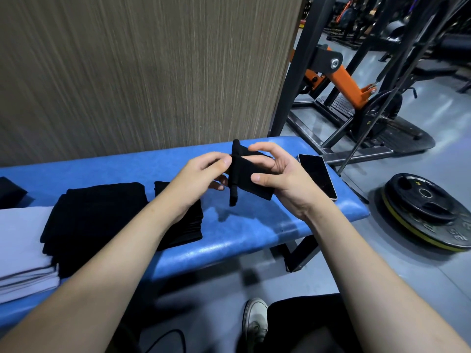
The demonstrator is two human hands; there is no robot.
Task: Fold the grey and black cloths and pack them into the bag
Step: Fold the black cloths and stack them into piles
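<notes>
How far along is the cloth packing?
Done: nothing visibly packed. In hand: both hands, left and right, hold a small black pouch above the blue bench. Left: black cloth stack and grey cloth stack wait on the bench.

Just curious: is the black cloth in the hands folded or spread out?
Folded small. The black cloth forms a compact rectangle with a rolled edge, held between the left hand and right hand.

The grey cloth stack [24, 253] at lower left runs off the frame's left edge. The left forearm covers part of the smaller black cloth pile [183, 225]. A dark item [10, 192] at far left is cropped, identity unclear. Upper-right gym equipment [382, 26] is blurred. The shoe [254, 319] at bottom is smeared.
</notes>
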